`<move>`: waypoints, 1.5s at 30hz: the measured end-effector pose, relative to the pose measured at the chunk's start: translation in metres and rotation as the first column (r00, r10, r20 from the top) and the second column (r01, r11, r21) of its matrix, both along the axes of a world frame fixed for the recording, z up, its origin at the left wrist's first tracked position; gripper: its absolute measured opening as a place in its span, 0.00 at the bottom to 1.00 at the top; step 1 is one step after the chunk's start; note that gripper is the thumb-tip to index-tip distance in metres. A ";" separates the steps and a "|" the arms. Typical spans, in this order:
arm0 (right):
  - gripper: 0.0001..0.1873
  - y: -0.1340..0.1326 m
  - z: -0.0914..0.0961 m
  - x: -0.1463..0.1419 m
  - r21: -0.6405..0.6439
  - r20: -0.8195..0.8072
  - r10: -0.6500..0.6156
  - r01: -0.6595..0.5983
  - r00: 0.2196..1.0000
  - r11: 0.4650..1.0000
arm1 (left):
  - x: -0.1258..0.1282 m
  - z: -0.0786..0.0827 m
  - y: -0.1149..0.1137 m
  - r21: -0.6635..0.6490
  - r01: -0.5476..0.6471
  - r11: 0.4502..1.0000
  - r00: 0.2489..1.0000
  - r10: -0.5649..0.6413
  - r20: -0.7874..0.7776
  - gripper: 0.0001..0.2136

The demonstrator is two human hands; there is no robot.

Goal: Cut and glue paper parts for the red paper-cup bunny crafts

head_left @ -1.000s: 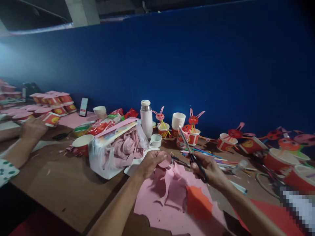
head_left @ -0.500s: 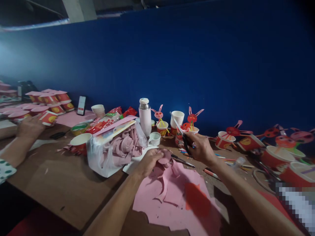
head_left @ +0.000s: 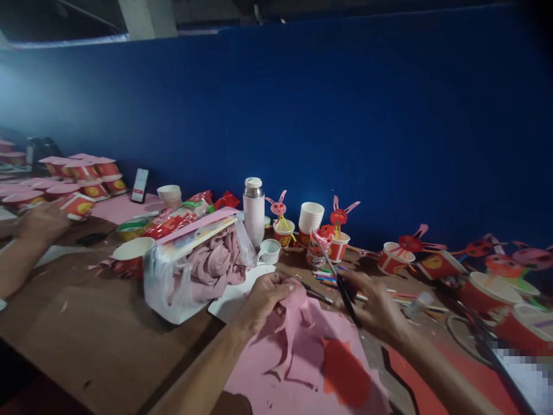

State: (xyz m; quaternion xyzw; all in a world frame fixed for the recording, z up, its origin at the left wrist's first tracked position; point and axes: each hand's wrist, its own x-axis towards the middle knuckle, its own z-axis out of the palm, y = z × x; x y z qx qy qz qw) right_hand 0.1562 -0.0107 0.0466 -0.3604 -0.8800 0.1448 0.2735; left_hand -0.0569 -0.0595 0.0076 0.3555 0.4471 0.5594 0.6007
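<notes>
My left hand (head_left: 263, 300) is closed around a piece of pink paper (head_left: 294, 295), pinched between thumb and fingers. Curled pink strips hang beneath it over a larger sheet of pink paper (head_left: 276, 389) with ragged edges. A jagged scrap of red paper (head_left: 343, 372) rests on that sheet. To the right of the pinched piece, my right hand (head_left: 375, 302) grips scissors (head_left: 345, 297), their dark handles in my fingers. The silver blades point up and away, apart from the paper. Motion blurs the right hand slightly.
A plastic bag (head_left: 168, 297) of mauve cloth stands left of my hands. Behind are a white thermos (head_left: 254, 216), a mug (head_left: 268, 252) and several cups with rabbit figures (head_left: 339, 218). Pens (head_left: 326, 278) lie scattered. At far left, another person's hand (head_left: 43, 223) holds a red cup (head_left: 78, 206).
My right hand and the scissors have moved down. The left hand has shifted slightly lower, still holding the pink paper. The whole view has moved a little.
</notes>
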 end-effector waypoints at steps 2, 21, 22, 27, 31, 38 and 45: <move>0.20 -0.013 -0.016 0.009 -0.204 -0.053 0.030 -0.041 0.998 0.978 | 0.002 0.000 -0.002 -0.014 0.014 1.000 1.000 -0.014 0.019 0.15; 0.31 -0.039 -0.053 0.001 -0.671 -0.312 0.155 -0.333 0.937 0.663 | 0.012 -0.003 -0.008 -0.038 0.092 0.995 0.995 -0.091 0.047 0.10; 0.31 -0.040 -0.055 -0.001 -0.669 -0.325 0.153 -0.341 0.933 0.660 | 0.012 -0.003 -0.008 -0.036 0.090 0.995 0.995 -0.088 0.049 0.10; 0.28 -0.043 -0.061 -0.002 -0.680 -0.374 0.182 -0.402 0.910 0.614 | 0.016 -0.002 -0.008 -0.030 0.076 0.997 0.996 -0.075 0.042 0.09; 0.26 -0.044 -0.064 0.001 -0.679 -0.395 0.193 -0.427 0.898 0.597 | 0.019 -0.003 -0.008 -0.047 0.092 0.995 0.995 -0.090 0.045 0.09; 0.24 -0.045 -0.066 0.002 -0.695 -0.371 0.177 -0.399 0.912 0.598 | 0.020 -0.007 -0.010 -0.065 0.104 0.992 0.995 -0.103 0.011 0.07; 0.24 -0.044 -0.061 0.002 -0.678 -0.294 0.180 -0.337 0.939 0.653 | 0.021 -0.006 -0.009 -0.064 0.059 0.996 0.989 -0.067 -0.129 0.05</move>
